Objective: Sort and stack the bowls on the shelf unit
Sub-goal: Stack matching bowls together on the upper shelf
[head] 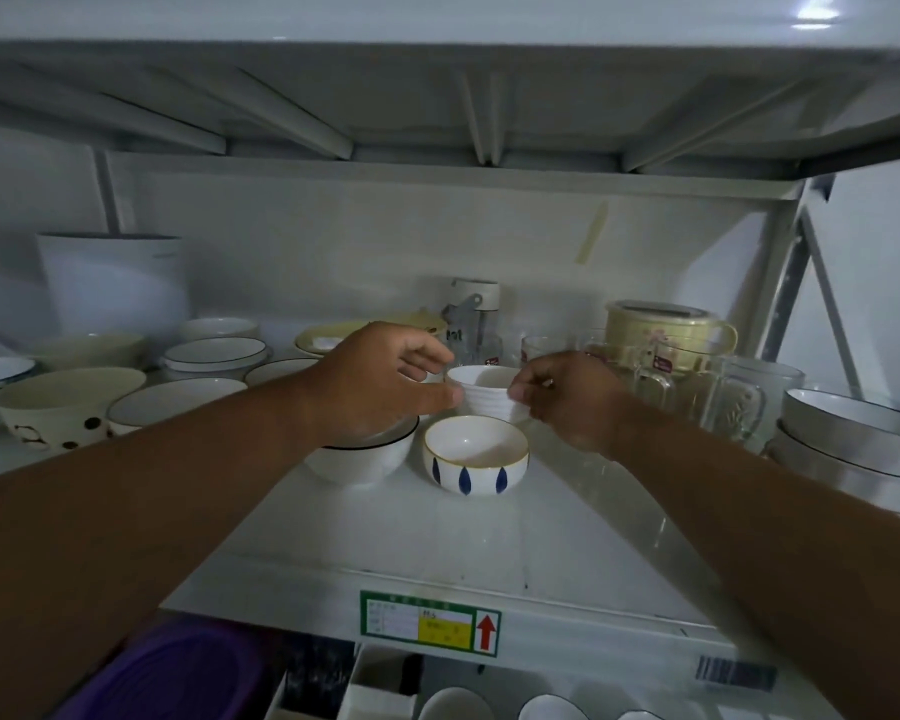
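White ribbed bowl point(484, 394) caught between both hands, upright, mouth up, on the shelf point(437, 537) near its middle. Left hand point(385, 381) at the bowl's 9 o'clock, thumb tip pressed to the ridged wall, fingers curled over the far rim. Right hand point(567, 397) at 3 o'clock, thumb and fingertips pinching the other side of the wall. Small, round, glossy, with fine horizontal ridges; no long axis to speak of.

Just at 6 o'clock from it, almost touching: round bowl with blue leaf marks point(476, 457), gold-toned rim, smooth white inside, upright. At 8 o'clock, partly under the left hand: plain white bowl with a thin black rim point(362, 462), upright.

Further out toward 9 o'clock: shallow black-rimmed white bowls stacked point(214, 356), a wide one nearer the front point(172, 402), a cream bowl with dark spots point(63, 407). Behind those, a tall white container point(115, 283).

At 12 o'clock: clear bottle with a white cap point(474, 319) and a pale yellow dish point(328, 337). Toward 2 o'clock: clear glass mugs point(697, 392), with a yellow lidded pot with a handle point(668, 330) behind. Far out at 3 o'clock: nested black-rimmed dishes point(858, 444).

Down at 6 o'clock on the shelf's front edge: green label with a red arrow point(430, 623); below it, more white bowls point(455, 706) and a purple lid point(178, 672).
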